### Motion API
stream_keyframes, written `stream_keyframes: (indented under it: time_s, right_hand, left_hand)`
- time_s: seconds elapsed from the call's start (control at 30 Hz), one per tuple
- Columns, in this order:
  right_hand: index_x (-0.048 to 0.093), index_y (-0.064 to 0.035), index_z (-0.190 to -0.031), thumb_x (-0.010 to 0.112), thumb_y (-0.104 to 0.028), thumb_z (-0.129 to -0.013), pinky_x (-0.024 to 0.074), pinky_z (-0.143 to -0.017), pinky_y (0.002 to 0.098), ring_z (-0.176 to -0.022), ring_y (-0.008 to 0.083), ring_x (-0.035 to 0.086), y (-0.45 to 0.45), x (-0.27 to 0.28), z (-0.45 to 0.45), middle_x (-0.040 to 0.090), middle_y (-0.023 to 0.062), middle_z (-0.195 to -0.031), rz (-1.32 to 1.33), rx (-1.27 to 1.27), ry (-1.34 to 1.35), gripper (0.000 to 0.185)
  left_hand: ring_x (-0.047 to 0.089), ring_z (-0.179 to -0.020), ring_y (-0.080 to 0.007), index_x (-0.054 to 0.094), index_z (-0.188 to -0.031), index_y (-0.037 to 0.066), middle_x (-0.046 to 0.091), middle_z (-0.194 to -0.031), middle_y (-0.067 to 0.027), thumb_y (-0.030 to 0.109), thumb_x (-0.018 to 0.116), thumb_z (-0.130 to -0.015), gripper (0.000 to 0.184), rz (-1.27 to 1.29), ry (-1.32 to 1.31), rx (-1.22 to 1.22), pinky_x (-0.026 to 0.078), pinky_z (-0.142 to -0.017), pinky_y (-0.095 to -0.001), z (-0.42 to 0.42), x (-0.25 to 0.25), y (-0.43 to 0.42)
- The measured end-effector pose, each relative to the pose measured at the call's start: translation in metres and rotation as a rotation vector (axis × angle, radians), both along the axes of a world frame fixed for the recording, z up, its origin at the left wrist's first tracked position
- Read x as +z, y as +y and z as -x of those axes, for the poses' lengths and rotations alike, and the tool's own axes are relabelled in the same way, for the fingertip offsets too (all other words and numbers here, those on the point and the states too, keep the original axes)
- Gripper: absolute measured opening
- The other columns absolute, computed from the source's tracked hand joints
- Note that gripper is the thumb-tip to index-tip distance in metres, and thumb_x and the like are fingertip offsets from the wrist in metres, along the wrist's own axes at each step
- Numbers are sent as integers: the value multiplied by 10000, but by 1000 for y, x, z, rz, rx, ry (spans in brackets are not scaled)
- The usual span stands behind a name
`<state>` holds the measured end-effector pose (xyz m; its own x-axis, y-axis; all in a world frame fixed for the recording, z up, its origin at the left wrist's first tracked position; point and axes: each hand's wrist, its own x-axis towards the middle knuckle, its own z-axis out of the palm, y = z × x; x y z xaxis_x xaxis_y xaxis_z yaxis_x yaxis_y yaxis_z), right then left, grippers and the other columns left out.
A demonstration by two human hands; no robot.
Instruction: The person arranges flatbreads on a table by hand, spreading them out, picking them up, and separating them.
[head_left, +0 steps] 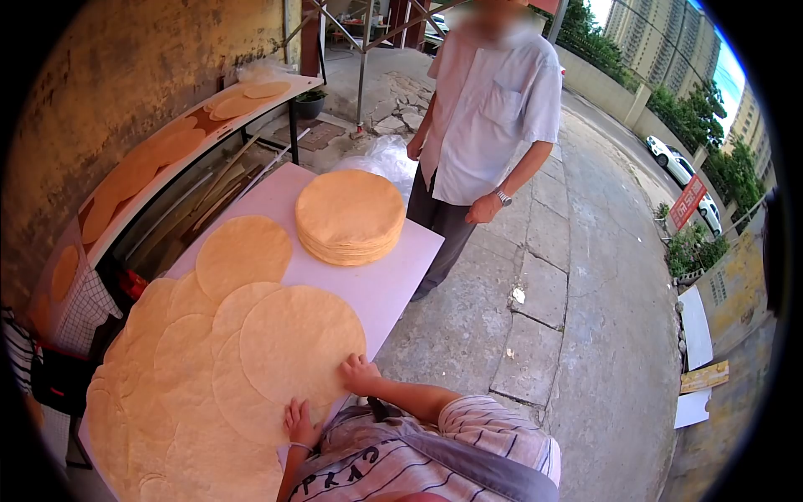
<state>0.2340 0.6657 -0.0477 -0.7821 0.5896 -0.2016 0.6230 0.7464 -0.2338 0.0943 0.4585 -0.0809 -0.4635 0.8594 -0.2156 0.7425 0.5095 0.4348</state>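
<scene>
Thin round flatbreads (303, 343) lie overlapped across the near part of the pale table (401, 259). My right hand (361, 374) rests at the right edge of the uppermost round, fingers slightly bent and apart. Lower down, my left hand (302, 423) touches the near rim of the overlapped rounds with its fingers spread. Neither hand visibly lifts a round. Toward the far corner stands a neat, thick stack of the same flatbreads (350, 209).
Across the table's far corner stands a person in a white shirt (493, 109), arms lowered. Along the stained wall, a long shelf (201, 151) carries more rounds. Clear plastic (389, 159) lies behind the table. Paving (535, 284) runs along the right.
</scene>
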Motion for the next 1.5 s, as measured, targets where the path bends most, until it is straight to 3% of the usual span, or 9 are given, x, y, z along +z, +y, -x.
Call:
stream_keyframes:
  time_s: [0.73, 0.83, 1.5]
  right_hand:
    - [489, -93, -1070, 676, -334, -693, 503, -733, 414, -1027, 347, 478, 1, 1, 0, 447, 163, -1113, 4, -2, -1, 485]
    - [486, -93, -1075, 674, -335, -695, 502, -741, 416, -1035, 350, 474, 1, 4, 0, 444, 163, -1119, 23, -4, -1, 488]
    - [491, -100, -1072, 659, -303, -693, 502, -745, 415, -1029, 346, 477, 2, -5, 0, 442, 162, -1111, 17, -11, 16, 462]
  left_hand:
    - [134, -1339, -382, 360, -1328, 179, 181, -1461, -134, 309, 671, -663, 746, 23, -17, 4, 167, -1039, -544, 0, 2, 0]
    - [105, -1344, -374, 319, -1348, 176, 126, -1476, -136, 366, 669, -700, 761, 78, -7, -25, 163, -1032, -563, 1, 1, 0]
    - [113, -1341, -375, 319, -1349, 175, 128, -1476, -131, 406, 666, -705, 767, 59, -9, -14, 174, -1022, -567, 1, -1, 0]
